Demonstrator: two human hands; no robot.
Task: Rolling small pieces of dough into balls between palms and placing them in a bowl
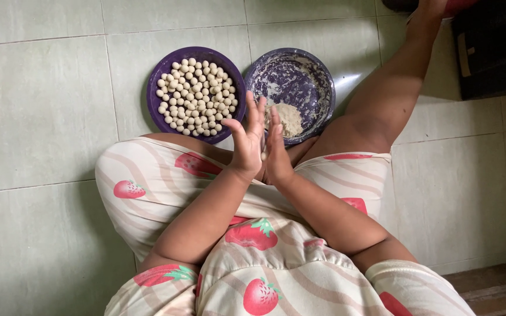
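Dough piece (263,155): a small pale bit, just visible between the two palms at centre frame; mostly hidden, shape not clear.
Left hand (247,140): upright, fingers spread and pointing to the top of the frame, palm pressed toward the right one.
Right hand (276,152): upright, flat against the left hand, fingers together; both palms closed on the dough piece.
Relation: the piece sits at the seam between the palms, equally near both; long axis cannot be told.
Lap: striped cloth with strawberry print (253,234), lower centre, below the forearms.
Bowl of balls (154,88): purple, upper centre-left, heaped with small pale dough balls (197,96), just beyond the left fingertips.
Dough bowl (323,82): purple, flour-smeared, upper centre, touching the first bowl; holds a pale dough lump (291,120) just beyond the right hand.
Floor (36,117): pale green tiles.
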